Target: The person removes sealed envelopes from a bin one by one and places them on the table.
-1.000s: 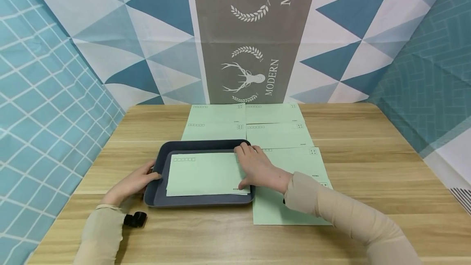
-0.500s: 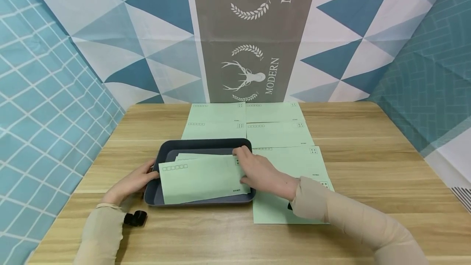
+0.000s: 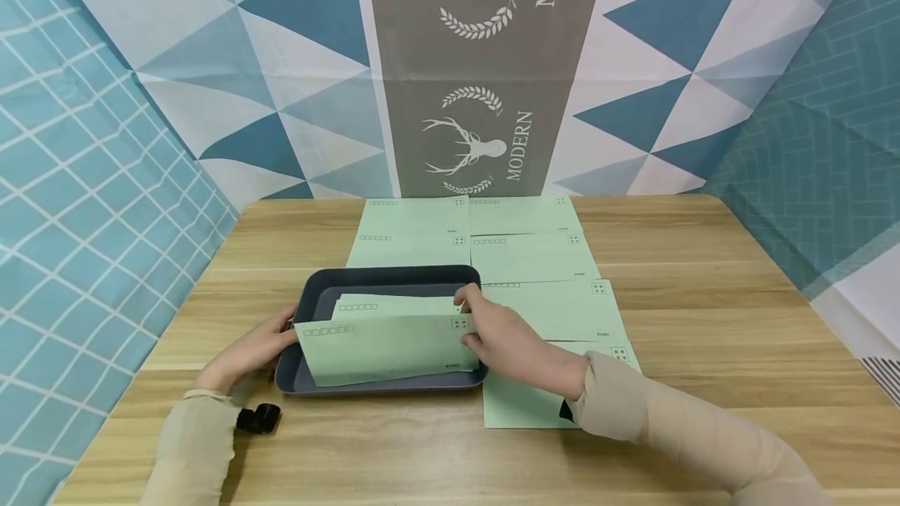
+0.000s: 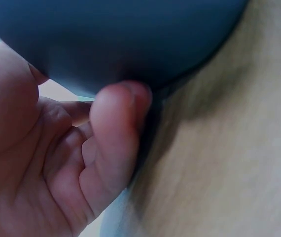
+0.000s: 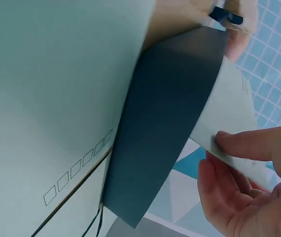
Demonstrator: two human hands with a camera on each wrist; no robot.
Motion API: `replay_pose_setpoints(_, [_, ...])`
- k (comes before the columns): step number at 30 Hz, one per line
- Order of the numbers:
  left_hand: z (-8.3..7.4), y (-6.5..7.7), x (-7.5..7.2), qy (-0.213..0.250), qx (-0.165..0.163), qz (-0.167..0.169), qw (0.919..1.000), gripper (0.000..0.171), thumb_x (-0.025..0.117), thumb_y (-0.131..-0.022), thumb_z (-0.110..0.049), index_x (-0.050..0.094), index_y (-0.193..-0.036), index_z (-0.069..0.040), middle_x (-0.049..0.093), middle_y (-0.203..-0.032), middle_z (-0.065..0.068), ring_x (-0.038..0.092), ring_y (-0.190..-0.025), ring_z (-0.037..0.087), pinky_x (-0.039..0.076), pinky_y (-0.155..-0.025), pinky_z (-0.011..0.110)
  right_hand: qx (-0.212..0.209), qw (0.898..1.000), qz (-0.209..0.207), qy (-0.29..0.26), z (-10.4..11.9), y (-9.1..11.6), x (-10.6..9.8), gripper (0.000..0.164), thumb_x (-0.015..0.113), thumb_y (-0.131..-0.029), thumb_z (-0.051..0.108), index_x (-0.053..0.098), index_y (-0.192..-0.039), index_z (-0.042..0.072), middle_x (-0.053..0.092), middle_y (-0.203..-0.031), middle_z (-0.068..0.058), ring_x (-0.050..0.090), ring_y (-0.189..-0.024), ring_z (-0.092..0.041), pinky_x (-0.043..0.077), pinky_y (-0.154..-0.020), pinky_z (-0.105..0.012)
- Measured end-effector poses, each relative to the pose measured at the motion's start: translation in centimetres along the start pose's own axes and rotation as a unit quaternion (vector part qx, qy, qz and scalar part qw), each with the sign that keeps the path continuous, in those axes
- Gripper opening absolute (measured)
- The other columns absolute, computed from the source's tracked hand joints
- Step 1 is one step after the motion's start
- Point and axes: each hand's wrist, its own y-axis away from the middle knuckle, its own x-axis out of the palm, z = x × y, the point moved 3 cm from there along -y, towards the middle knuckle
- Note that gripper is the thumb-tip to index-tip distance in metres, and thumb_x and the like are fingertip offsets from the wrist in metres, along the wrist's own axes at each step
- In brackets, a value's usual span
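My right hand (image 3: 516, 343) pinches a pale green envelope (image 3: 390, 351) by its right end, thumb in front and fingers behind. The envelope stands tilted up inside a dark grey tray (image 3: 394, 278), its lower edge near the tray's front. Behind it, another envelope (image 3: 404, 304) lies in the tray, partly hidden. My left hand (image 3: 255, 346) grips the tray's left end, thumb over the rim. In the left wrist view, curled fingers (image 4: 113, 133) press at the tray's outer wall (image 4: 116, 44). The right wrist view has the thumb on the held envelope (image 5: 229, 111) above the tray wall (image 5: 170, 94).
More green envelopes (image 3: 541, 311) lie flat in two columns behind and to the right of the tray, on a wooden table (image 3: 703, 295). Some reach under my right forearm. A black wrist camera (image 3: 260, 418) sits by my left sleeve. A patterned cloth wall (image 3: 478, 69) rises at the back.
My right hand has lifted the top envelope from lying flat and tilted it up toward me, uncovering the envelope behind. The hand moved slightly right and nearer. The left hand and tray stay put.
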Motion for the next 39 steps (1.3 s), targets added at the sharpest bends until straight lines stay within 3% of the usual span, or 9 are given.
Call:
replay_pose_setpoints(3, [0.0, 0.1, 0.0, -0.002, 0.006, 0.001, 1.0, 0.065, 0.043, -0.096, -0.021, 0.008, -0.144, 0.004, 0.028, -0.137, 0.036, 0.047, -0.113, 0.034, 0.048, -0.079, 0.03, -0.012, 0.999, -0.009, -0.041, -0.2, 0.1, -0.2, 0.04, 0.065, -0.081, 0.004, 0.04, -0.112, 0.006, 0.06, -0.09, -0.002, 0.048, -0.054, -0.005, 0.042, -0.053, -0.019])
replay_pose_setpoints(7, [0.0, 0.1, -0.1, -0.001, -0.004, 0.002, 1.0, 0.064, 0.043, -0.094, -0.017, 0.008, -0.145, 0.002, 0.027, -0.138, 0.035, 0.049, -0.11, 0.032, 0.049, -0.076, 0.031, -0.017, 0.997, 0.005, -0.071, -0.6, 0.3, 0.0, 0.037, 0.066, -0.08, 0.004, 0.043, -0.11, 0.006, 0.061, -0.092, -0.005, 0.05, -0.057, -0.004, 0.043, -0.056, -0.019])
replay_pose_setpoints(12, [0.0, 0.1, -0.2, -0.026, 0.002, -0.002, 0.9997, 0.065, 0.046, -0.093, -0.02, 0.012, -0.145, 0.0, 0.027, -0.14, 0.031, 0.045, -0.113, 0.032, 0.047, -0.078, 0.029, 0.0, 0.994, 0.045, -0.103, -1.1, 0.5, 0.5, 0.031, 0.065, -0.081, 0.006, 0.048, -0.107, 0.008, 0.065, -0.091, -0.006, 0.052, -0.058, -0.002, 0.044, -0.06, -0.02])
replay_pose_setpoints(15, [0.1, 0.0, -0.2, -0.026, 0.001, -0.005, 0.9996, 0.065, 0.047, -0.093, -0.02, 0.014, -0.144, 0.0, 0.029, -0.139, 0.03, 0.047, -0.111, 0.03, 0.047, -0.077, 0.028, 0.01, 0.992, 0.065, -0.11, -1.2, 0.5, 0.7, 0.027, 0.065, -0.081, 0.007, 0.054, -0.105, 0.009, 0.064, -0.081, -0.002, 0.05, -0.056, -0.002, 0.044, -0.057, -0.02])
replay_pose_setpoints(19, [0.3, 0.0, -0.2, -0.018, -0.009, -0.006, 0.9998, 0.064, 0.046, -0.092, -0.019, 0.014, -0.145, -0.002, 0.029, -0.14, 0.029, 0.048, -0.108, 0.029, 0.048, -0.075, 0.029, 0.01, 0.992, 0.077, -0.1, -1.3, 0.5, 0.9, 0.023, 0.066, -0.081, 0.006, 0.059, -0.103, 0.005, 0.062, -0.074, 0.0, 0.047, -0.054, -0.003, 0.042, -0.051, -0.02])
replay_pose_setpoints(30, [-0.4, 0.3, -0.2, -0.062, -0.004, -0.007, 0.998, 0.068, 0.045, -0.094, -0.025, 0.009, -0.145, 0.001, 0.017, -0.145, 0.031, 0.033, -0.125, 0.042, 0.045, -0.087, 0.041, -0.031, 0.994, 0.102, -0.028, -0.7, 0.9, 1.3, 0.022, 0.06, -0.083, -0.001, 0.064, -0.102, 0.009, 0.067, -0.093, 0.0, 0.054, -0.069, -0.001, 0.043, -0.06, -0.016])
replay_pose_setpoints(35, [-0.2, 0.1, -0.2, -0.018, -0.009, 0.003, 0.9998, 0.067, 0.045, -0.095, -0.022, 0.007, -0.146, 0.0, 0.024, -0.141, 0.032, 0.053, -0.107, 0.031, 0.049, -0.08, 0.037, -0.047, 0.993, 0.108, -0.015, -0.3, 1.1, 1.2, 0.023, 0.053, -0.088, 0.0, 0.067, -0.104, 0.008, 0.065, -0.073, 0.0, 0.043, -0.052, 0.001, 0.039, -0.054, -0.015])
replay_pose_setpoints(37, [-0.1, 0.1, -0.2, 0.005, -0.012, 0.009, 0.9999, 0.066, 0.045, -0.095, -0.021, 0.007, -0.146, -0.001, 0.03, -0.137, 0.033, 0.058, -0.098, 0.025, 0.051, -0.073, 0.033, -0.044, 0.993, 0.107, -0.019, -0.3, 1.1, 1.2, 0.022, 0.051, -0.09, 0.001, 0.066, -0.105, 0.006, 0.057, -0.061, 0.002, 0.034, -0.046, 0.0, 0.036, -0.05, -0.016])
replay_pose_setpoints(39, [0.0, 0.1, -0.2, -0.003, -0.009, 0.007, 0.9999, 0.066, 0.045, -0.094, -0.021, 0.008, -0.145, -0.001, 0.032, -0.136, 0.033, 0.057, -0.099, 0.028, 0.05, -0.074, 0.034, -0.037, 0.993, 0.105, -0.028, -0.3, 1.0, 1.1, 0.019, 0.05, -0.091, 0.003, 0.067, -0.099, 0.006, 0.048, -0.055, 0.005, 0.03, -0.045, -0.001, 0.033, -0.048, -0.015])
